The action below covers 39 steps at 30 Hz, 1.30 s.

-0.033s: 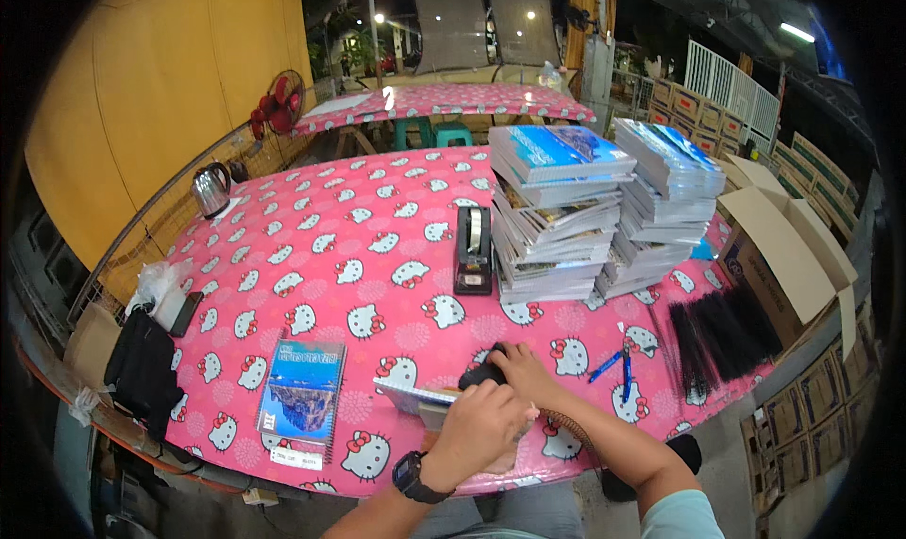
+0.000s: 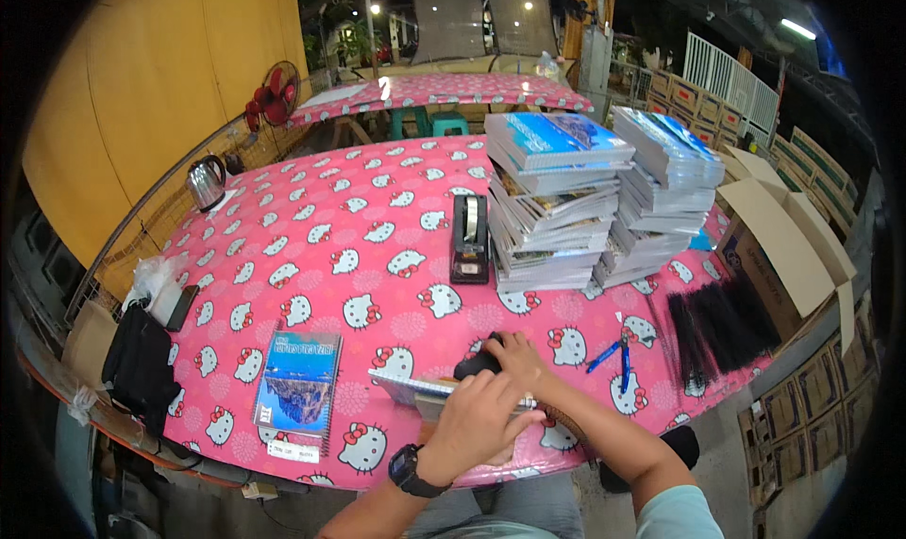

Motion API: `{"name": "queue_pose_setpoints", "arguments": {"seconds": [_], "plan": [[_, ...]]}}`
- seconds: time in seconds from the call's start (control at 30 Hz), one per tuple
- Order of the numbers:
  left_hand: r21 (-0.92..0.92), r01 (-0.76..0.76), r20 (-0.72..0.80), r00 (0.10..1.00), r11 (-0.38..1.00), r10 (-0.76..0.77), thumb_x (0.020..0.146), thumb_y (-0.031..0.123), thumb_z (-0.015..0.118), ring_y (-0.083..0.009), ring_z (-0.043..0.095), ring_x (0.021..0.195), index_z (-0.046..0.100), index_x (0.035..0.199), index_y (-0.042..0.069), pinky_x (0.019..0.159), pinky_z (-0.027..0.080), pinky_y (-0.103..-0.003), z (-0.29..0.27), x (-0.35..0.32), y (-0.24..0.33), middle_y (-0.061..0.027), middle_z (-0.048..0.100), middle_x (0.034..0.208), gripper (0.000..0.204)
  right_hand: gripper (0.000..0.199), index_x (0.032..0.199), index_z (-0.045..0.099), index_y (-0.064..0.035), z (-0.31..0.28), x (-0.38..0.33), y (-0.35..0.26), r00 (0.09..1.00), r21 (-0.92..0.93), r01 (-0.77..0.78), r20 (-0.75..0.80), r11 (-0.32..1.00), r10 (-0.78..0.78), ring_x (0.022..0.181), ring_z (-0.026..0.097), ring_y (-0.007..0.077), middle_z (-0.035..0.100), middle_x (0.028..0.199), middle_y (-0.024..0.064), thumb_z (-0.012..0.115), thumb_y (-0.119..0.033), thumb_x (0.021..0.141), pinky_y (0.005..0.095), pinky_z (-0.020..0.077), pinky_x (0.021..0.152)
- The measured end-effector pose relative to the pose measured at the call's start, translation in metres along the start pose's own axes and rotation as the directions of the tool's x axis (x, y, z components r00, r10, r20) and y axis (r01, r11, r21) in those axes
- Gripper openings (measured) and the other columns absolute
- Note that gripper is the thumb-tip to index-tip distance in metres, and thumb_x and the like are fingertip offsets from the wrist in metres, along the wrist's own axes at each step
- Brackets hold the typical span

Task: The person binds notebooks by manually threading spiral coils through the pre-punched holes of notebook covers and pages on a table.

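An upright-tilted notebook [image 2: 401, 386] with pale pages stands in front of me at the near edge of the table. My left hand [image 2: 477, 412], with a black watch at its wrist, wraps over its top, fingers bent and thumb showing. Just beyond, my right hand [image 2: 519, 362] lies with curled fingers against a rounded black object [image 2: 478, 358], whose kind I cannot make out. A dark coil [image 2: 566, 424] runs below my right wrist. To the left lies a spiral notebook [image 2: 297, 383] with a blue sea-and-rock cover, a white paper strip at its lower edge.
Tall stacks of notebooks [image 2: 557, 199] stand at the right, beside a black tape dispenser [image 2: 470, 240]. Blue-handled pliers [image 2: 618, 358], bundles of black coils [image 2: 722, 336] and an open carton [image 2: 783, 246] are farther right. A kettle [image 2: 207, 182] and black bag [image 2: 140, 364] are left.
My left hand has loosened from a tighter pinch near the notebook's right end; its fingers now lie over the page edge. The notebook's left end sits slightly more to the left.
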<state>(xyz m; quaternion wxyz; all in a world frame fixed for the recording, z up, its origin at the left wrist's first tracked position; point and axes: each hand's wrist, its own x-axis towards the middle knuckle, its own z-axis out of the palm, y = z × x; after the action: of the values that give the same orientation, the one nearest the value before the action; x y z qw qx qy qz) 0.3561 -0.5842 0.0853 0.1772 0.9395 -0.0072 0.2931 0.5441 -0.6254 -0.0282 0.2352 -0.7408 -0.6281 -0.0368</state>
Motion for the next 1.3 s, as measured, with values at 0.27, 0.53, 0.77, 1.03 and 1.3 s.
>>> {"name": "queue_pose_setpoints", "arguments": {"seconds": [0.27,0.53,0.77,1.03,1.3], "plan": [[-0.045,0.011,-0.027,1.0,0.999,-0.013,0.082,0.024,0.061,-0.0205,0.056,0.082,0.063,0.098,0.012,0.084,0.034,-0.042,-0.002,0.008,-0.006,-0.0024,0.061,0.088,0.02,0.077,0.124,0.046,-0.003,-0.067,-0.087,0.0,0.909,0.921,-0.39,0.389,-0.028,0.148,0.1,0.056,0.0244,0.055,0.114,0.016,0.053,-0.064,0.078,0.0331,0.0464,0.077],[-0.014,0.106,-0.007,0.994,0.994,-0.106,0.08,0.027,0.065,-0.0181,0.057,0.08,0.065,0.098,0.014,0.088,0.031,-0.044,0.0,0.007,-0.003,-0.0011,0.063,0.085,0.022,0.086,0.125,0.043,0.0013,-0.04,-0.127,-0.024,0.908,0.866,-0.011,0.218,-0.501,0.357,0.094,0.06,0.0333,0.056,0.115,0.0237,0.044,-0.072,0.079,0.0333,0.0458,0.068],[0.013,0.165,-0.134,0.978,0.986,-0.162,0.073,0.022,0.071,-0.0181,0.055,0.079,0.065,0.087,0.014,0.098,0.023,-0.049,-0.016,-0.01,-0.018,-0.0004,0.059,0.079,0.018,0.088,0.113,0.056,0.0057,-0.094,-0.078,-0.011,0.969,0.984,-0.173,0.165,0.029,0.183,0.091,0.06,0.0198,0.062,0.103,0.0171,0.055,-0.072,0.071,0.0271,0.0473,0.07],[-0.038,0.156,-0.212,0.964,0.987,-0.16,0.067,0.02,0.076,-0.0162,0.055,0.077,0.067,0.084,0.015,0.1,0.022,-0.046,-0.005,-0.019,-0.02,0.0022,0.061,0.077,0.019,0.056,0.1,0.067,0.0019,-0.141,-0.037,-0.026,0.977,0.897,-0.167,0.206,0.41,-0.054,0.098,0.058,0.0231,0.064,0.102,0.0142,0.062,-0.048,0.075,0.033,0.0414,0.089],[-0.014,0.21,-0.237,0.949,0.978,-0.207,0.067,0.023,0.077,-0.0174,0.057,0.08,0.063,0.103,0.012,0.104,0.017,-0.051,-0.017,-0.023,-0.027,-0.0006,0.062,0.081,0.04,0.045,0.095,0.067,0.0019,-0.137,-0.018,-0.038,0.969,0.967,-0.051,0.108,0.249,-0.221,0.089,0.062,0.0243,0.065,0.091,0.015,0.065,-0.039,0.076,0.033,0.0463,0.078]]}}
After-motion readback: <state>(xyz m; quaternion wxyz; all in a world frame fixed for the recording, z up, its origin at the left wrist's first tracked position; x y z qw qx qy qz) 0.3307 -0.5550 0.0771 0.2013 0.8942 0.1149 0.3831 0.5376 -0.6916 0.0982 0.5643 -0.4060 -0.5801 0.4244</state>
